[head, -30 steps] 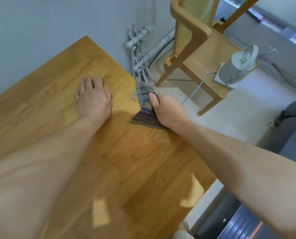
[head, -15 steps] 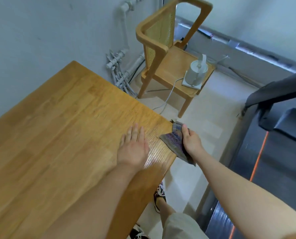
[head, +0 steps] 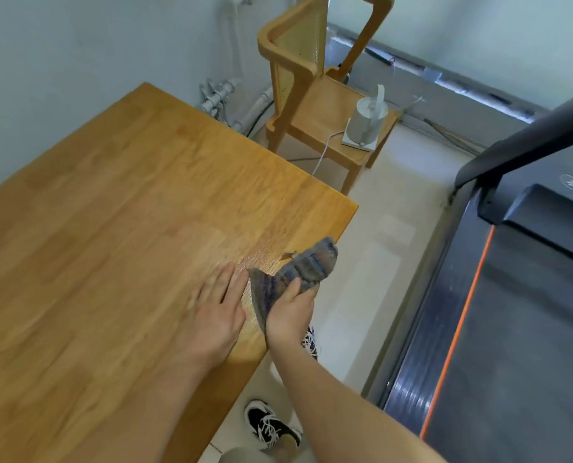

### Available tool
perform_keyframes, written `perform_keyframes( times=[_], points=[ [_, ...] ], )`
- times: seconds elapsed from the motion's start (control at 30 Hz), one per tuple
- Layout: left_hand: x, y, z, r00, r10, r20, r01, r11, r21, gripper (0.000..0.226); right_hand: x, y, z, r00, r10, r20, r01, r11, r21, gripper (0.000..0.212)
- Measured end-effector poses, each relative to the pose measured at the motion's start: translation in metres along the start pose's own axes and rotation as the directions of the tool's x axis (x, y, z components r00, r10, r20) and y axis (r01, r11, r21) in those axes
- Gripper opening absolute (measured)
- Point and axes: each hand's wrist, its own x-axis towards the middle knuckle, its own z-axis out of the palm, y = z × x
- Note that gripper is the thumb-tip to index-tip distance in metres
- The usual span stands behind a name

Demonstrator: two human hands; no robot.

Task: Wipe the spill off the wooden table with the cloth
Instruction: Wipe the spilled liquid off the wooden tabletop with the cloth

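Right hand (head: 290,314): fingers and thumb curled round the cloth (head: 298,270), gripping it at the right edge of the wooden table (head: 111,212), with part of the cloth overhanging. Left hand (head: 216,309): flat, fingers straight, on the tabletop just beside the cloth; outline blurred. Treadmill (head: 512,312): right of the table. Chair (head: 298,61): beyond the table's far corner. Kettle (head: 368,123): on the chair seat. Shoe (head: 268,426): on the floor below the table edge.

Over the last second both hands have slid back along the right edge of the worktop (head: 111,212), away from the corner by the chair (head: 315,108). The right hand (head: 290,315), which pressed the cloth (head: 300,270) flat on the wood, now grips it bunched and half off the edge. The left hand (head: 216,312) has followed and lies flat, blurred, just beside the cloth.
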Motion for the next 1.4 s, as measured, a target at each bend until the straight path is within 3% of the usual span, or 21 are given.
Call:
perform_keyframes(
  times=[0.13, 0.4, 0.57, 0.83, 0.97, 1.1, 1.23, 1.4],
  points=[
    [-0.026, -0.022, 0.011, 0.998, -0.006, -0.065, 0.004, 1.0, -0.031, 0.051, 0.022, -0.017, -0.011, 1.0, 0.006, 0.024, -0.006, 1.0, 0.006, 0.047],
    [-0.026, -0.034, 0.015, 0.993, 0.002, -0.116, -0.006, 0.999, -0.035, 0.056, 0.128, -0.08, -0.019, 0.987, 0.048, -0.156, -0.041, 0.998, 0.053, 0.047],
    [-0.026, -0.034, 0.016, 0.992, 0.011, -0.123, -0.015, 0.999, -0.031, 0.055, 0.091, -0.052, -0.011, 0.982, -0.065, -0.176, 0.074, 0.996, 0.046, 0.045],
    [-0.027, -0.035, 0.019, 0.983, 0.045, -0.176, -0.052, 0.998, -0.035, 0.053, -0.07, 0.03, 0.012, 0.993, -0.104, -0.051, 0.105, 0.994, 0.015, 0.056],
    [-0.041, -0.046, 0.022, 0.982, 0.089, -0.169, -0.108, 0.988, -0.109, 0.052, -0.045, 0.029, 0.0, 0.97, -0.241, -0.009, 0.238, 0.963, -0.125, 0.052],
    [-0.128, -0.108, 0.031, 0.981, 0.055, -0.186, -0.064, 0.997, -0.045, 0.052, -0.026, 0.013, 0.005, 0.975, -0.209, -0.081, 0.189, 0.961, -0.201, 0.054],
    [-0.186, -0.131, 0.04, 0.992, 0.017, -0.128, -0.019, 1.0, -0.014, 0.057, -0.024, 0.011, 0.003, 0.979, -0.168, -0.116, 0.148, 0.976, -0.161, 0.055],
    [-0.184, -0.13, 0.046, 0.976, 0.058, -0.208, -0.056, 0.998, 0.014, 0.057, -0.027, 0.013, 0.006, 0.979, -0.153, -0.134, 0.144, 0.987, -0.076, 0.055]
  ],
)
